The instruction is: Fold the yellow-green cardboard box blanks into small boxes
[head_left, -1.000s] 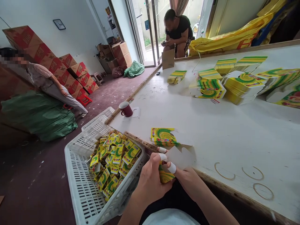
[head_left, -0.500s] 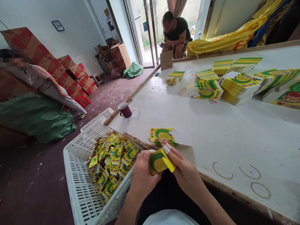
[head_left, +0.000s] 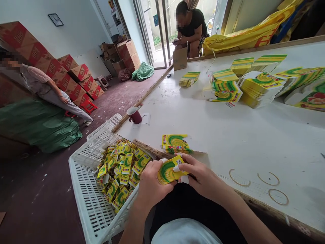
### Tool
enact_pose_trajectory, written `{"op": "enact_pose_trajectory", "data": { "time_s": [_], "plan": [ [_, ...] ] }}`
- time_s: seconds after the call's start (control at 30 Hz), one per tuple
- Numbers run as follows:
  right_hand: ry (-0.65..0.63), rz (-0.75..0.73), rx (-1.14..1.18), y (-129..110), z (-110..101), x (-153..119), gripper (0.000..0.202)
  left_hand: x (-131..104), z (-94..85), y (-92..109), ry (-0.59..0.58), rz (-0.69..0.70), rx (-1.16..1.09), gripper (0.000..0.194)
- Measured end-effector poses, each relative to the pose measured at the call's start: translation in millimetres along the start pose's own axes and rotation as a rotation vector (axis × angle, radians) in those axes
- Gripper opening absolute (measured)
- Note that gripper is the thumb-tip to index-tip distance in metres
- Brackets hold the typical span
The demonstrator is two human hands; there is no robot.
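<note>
Between my two hands, over my lap at the table's front edge, is a small yellow and green box [head_left: 166,173] with a barcode at its right end. My left hand [head_left: 152,183] grips its left side, thumb below. The fingers of my right hand [head_left: 196,173] press on the barcode end; white coverings sit on several fingertips. Just beyond my hands lies a small stack of flat carton blanks [head_left: 175,142] in the same print. To the left, a white plastic basket [head_left: 83,189] holds many similar small boxes [head_left: 127,166].
A maroon mug [head_left: 134,116] stands near the table's left edge. Stacks of printed cartons [head_left: 262,89] lie at the far right. Rubber bands [head_left: 278,196] rest on the white table [head_left: 223,135]. One person [head_left: 191,28] sits beyond the table; another [head_left: 48,86] stands at left by red cartons.
The yellow flap at the box's right end was sticking out and is now folded in, showing the barcode. My right fingers have moved onto that end.
</note>
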State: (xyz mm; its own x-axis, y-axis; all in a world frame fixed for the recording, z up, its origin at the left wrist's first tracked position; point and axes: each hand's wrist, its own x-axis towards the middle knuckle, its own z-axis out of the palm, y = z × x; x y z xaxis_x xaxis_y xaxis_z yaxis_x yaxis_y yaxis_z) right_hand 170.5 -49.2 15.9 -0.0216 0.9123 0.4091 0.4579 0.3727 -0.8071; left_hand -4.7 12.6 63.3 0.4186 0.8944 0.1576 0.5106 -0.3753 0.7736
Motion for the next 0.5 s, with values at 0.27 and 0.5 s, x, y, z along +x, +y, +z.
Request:
{"op": "enact_pose_trajectory", "data": {
  "time_s": [0.27,0.5],
  "plan": [
    [0.239,0.196,-0.039,13,13,13,0.060,3,-23.8,-42,0.305,-0.094,0.168,0.060],
    [0.277,0.299,-0.468,49,-2,40,0.044,3,-32.9,-69,0.441,-0.163,0.188,0.069]
  ]
}}
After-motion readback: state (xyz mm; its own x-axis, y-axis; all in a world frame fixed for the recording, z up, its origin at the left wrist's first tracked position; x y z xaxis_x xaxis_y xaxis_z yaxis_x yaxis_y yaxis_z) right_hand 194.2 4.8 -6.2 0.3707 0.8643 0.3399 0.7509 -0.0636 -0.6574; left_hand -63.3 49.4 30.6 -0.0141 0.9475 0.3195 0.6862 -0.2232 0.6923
